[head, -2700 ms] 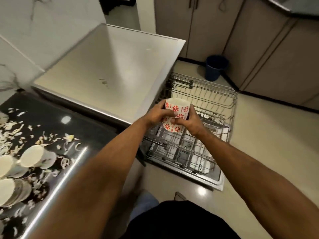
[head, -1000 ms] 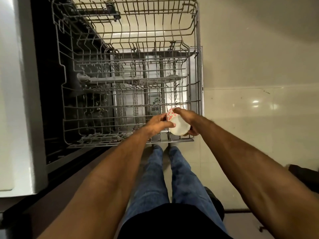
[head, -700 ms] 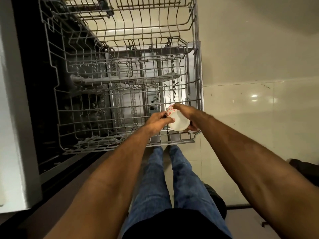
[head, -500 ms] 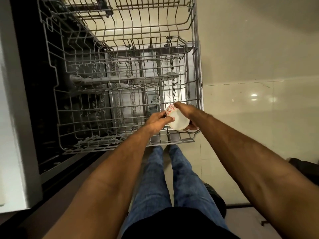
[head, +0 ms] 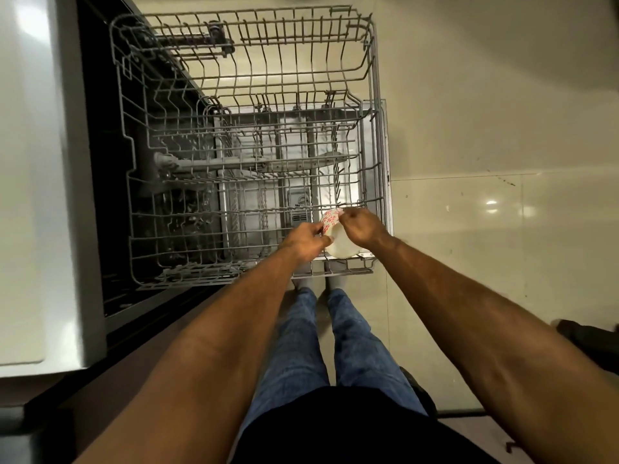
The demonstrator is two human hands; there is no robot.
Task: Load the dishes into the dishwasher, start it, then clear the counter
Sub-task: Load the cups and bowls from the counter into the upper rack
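Note:
A white cup with red flower prints (head: 336,237) is tilted on its side, its pale end toward me, at the near right corner of the pulled-out upper wire rack (head: 254,95). My left hand (head: 303,242) grips the cup from the left. My right hand (head: 361,227) pinches its patterned side from the right. Below the upper rack, the lower rack (head: 268,195) and the open dishwasher door show through the wires. Both racks hold no dishes that I can see.
The steel top and side of the dishwasher housing (head: 37,195) fill the left. Beige floor tiles (head: 485,162) spread to the right. My legs in blue jeans (head: 335,346) stand just before the rack's front edge. A dark object (head: 589,339) lies at the far right.
My view swung from the counter down onto the racks. Both hands carried the cup to the upper rack's near right corner, tipped it onto its side and lowered it slightly.

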